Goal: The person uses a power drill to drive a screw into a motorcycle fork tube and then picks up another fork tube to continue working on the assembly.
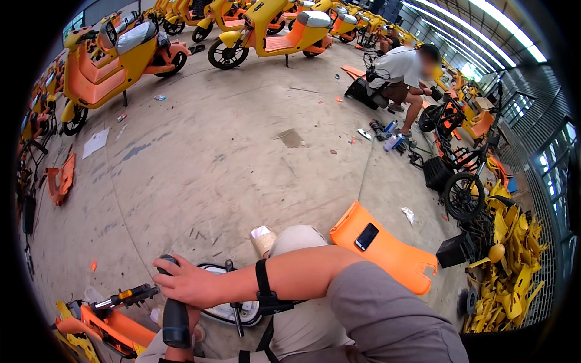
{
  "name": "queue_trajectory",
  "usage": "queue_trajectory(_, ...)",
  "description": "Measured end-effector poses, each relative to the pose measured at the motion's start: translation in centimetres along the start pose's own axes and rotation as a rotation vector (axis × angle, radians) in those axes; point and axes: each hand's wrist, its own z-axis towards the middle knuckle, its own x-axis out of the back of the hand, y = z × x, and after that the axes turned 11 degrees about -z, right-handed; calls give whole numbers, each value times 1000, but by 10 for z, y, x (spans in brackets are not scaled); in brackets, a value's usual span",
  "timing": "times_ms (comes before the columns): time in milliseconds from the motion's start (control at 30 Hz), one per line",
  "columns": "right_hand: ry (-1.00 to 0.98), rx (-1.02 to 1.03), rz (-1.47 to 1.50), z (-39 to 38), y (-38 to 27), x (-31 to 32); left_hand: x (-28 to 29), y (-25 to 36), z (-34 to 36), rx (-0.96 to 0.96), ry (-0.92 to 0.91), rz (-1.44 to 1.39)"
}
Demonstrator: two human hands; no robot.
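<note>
My right hand [190, 283] reaches across from the right, with a black strap on its forearm. Its fingers wrap over a black rounded cylinder [176, 323], whose exact kind I cannot make out. Below it, my left hand [195, 320] is mostly hidden behind the cylinder and the right hand, so its grip does not show. Close to my right wrist, a dark metal rod [236, 311] lies against a white-and-black oval part [251, 313]. An orange scooter body [124, 327] sits at the lower left, with a metal bar [121, 297] marked by an orange section.
On the floor to my right, an orange panel [387, 257] carries a phone [367, 236]. Yellow panels [511, 272] are heaped beside a dark scooter frame [463, 157]. Another person [393, 72] crouches near spray cans [393, 142]. Yellow-orange scooters [275, 36] line the back.
</note>
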Motion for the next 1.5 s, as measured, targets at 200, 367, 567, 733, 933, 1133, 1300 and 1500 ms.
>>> queue_trajectory(200, -10, -17, -1, -1, 0, -5, 2, -3, -1, 19, 4, -2)
queue_trajectory(367, 5, -5, -18, 1, -1, -2, 4, -5, 0, 30, 10, -1)
queue_trajectory(567, 35, 5, -33, 2, -1, -6, 4, -1, 6, 42, 10, 18)
queue_trajectory(733, 33, 63, -9, 3, -4, -14, 5, 2, 8, 50, 7, 18)
queue_trajectory(933, 187, 262, -14, -6, -10, -32, 4, 3, 13, 53, 4, 14)
queue_trajectory(1133, 215, 332, 9, -6, -13, -32, 4, 2, 15, 55, 2, 5)
queue_trajectory(1300, 73, 317, 23, -1, -5, -18, 7, -2, 17, 55, -2, -10)
queue_trajectory(1500, 56, 177, 74, -10, -1, -11, 11, -8, 25, 61, -11, -45)
